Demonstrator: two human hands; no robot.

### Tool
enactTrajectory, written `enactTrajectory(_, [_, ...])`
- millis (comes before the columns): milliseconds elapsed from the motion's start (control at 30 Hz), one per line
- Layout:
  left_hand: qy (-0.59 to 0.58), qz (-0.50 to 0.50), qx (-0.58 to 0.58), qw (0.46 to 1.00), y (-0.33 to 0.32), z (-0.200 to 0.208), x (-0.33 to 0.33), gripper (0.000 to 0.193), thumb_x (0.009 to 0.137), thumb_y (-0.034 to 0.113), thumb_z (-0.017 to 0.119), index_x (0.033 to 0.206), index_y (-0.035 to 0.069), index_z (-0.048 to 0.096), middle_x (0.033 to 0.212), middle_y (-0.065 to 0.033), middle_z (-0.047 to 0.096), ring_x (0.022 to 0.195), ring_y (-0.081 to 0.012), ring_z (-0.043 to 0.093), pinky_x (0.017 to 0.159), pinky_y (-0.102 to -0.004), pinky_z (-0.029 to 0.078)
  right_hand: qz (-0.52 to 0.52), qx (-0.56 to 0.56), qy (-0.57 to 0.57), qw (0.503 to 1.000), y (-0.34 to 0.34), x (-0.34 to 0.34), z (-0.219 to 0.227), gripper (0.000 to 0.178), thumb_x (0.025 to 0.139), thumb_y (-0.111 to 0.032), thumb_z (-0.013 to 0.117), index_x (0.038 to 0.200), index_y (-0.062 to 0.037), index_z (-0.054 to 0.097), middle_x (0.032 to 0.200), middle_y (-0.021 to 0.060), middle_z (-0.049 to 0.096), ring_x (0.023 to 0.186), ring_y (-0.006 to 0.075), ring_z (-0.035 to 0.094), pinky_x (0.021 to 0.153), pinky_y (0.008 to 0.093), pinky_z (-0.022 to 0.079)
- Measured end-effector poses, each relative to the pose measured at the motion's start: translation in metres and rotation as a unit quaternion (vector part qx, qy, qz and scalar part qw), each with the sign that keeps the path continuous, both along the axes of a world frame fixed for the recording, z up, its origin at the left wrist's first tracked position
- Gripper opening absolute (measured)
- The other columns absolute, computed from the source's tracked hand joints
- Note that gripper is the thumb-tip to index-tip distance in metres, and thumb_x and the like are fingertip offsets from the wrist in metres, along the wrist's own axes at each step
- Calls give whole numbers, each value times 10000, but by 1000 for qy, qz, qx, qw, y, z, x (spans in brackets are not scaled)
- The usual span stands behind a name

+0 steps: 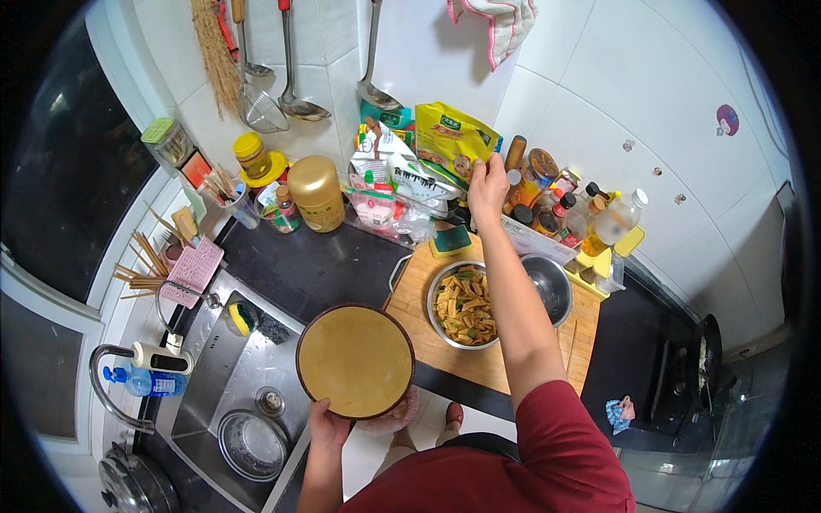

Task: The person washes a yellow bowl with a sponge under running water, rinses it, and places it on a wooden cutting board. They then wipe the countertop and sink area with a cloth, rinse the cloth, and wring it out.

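Note:
My left hand (pixel 325 425) grips the near rim of a round plate (pixel 357 361) with a tan-yellow face and dark brown edge, tilted up in front of my body. My right hand (pixel 487 190) reaches far forward, its fingers closed at the right edge of a yellow-green seasoning pouch (pixel 456 141). Other bags (pixel 421 179) crowd beneath and to the left of the pouch. Under my right forearm, a steel bowl of cut yellowish strips with green bits (pixel 464 308) stands on a wooden cutting board (pixel 530 363). An empty-looking steel bowl (pixel 552 286) is partly hidden by the forearm.
Several sauce bottles (pixel 569 214) stand at the back right. A sink (pixel 205 376) holding a metal basin (pixel 253 443) lies left, beside a faucet (pixel 103 376). A gold canister (pixel 315 194) stands behind the counter. On the right is a stove with a dark pan (pixel 708 359).

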State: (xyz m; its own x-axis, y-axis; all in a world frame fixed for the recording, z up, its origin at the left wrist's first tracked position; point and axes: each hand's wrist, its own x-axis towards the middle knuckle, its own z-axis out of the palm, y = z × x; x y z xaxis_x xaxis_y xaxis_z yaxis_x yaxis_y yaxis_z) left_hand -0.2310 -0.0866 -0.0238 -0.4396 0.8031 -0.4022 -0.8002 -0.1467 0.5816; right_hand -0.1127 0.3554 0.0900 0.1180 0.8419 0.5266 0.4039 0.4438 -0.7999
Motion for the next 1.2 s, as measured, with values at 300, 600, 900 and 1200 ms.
enactTrajectory(300, [-15, -42, 19, 999, 16, -7, -5, 667, 720, 343, 643, 1288, 41, 464, 1249, -94, 556, 1139, -284, 539, 958, -432, 442, -73, -95, -69, 990, 34, -11, -47, 206, 820, -123, 565, 971, 18, 572, 932, 277, 615, 916, 444, 581, 790, 488, 458])
enactTrajectory(600, [-16, -93, 16, 995, 33, 3, -8, 667, 733, 351, 612, 1306, 54, 446, 1266, -99, 542, 1148, -279, 533, 952, -438, 446, 43, 34, -140, 989, -99, 63, -46, 374, 790, -51, 595, 1140, 51, 515, 1100, 253, 574, 1033, 411, 541, 898, 446, 424])
enactTrajectory(900, [1, -135, 62, 989, 67, 24, 29, 598, 791, 337, 539, 1314, 66, 434, 1285, -91, 520, 1182, -272, 501, 981, -423, 409, -59, -190, -139, 970, -237, 229, -119, 210, 771, -39, 612, 969, 13, 566, 858, 175, 611, 791, 308, 603, 721, 383, 484])
enactTrajectory(1200, [42, -41, 23, 998, 32, 45, 82, 613, 763, 342, 564, 1284, 39, 453, 1280, -103, 528, 1186, -282, 494, 1009, -428, 372, 127, -199, -109, 966, -267, 212, -109, 179, 807, -5, 613, 979, 13, 565, 810, 93, 597, 699, 159, 573, 624, 281, 481])
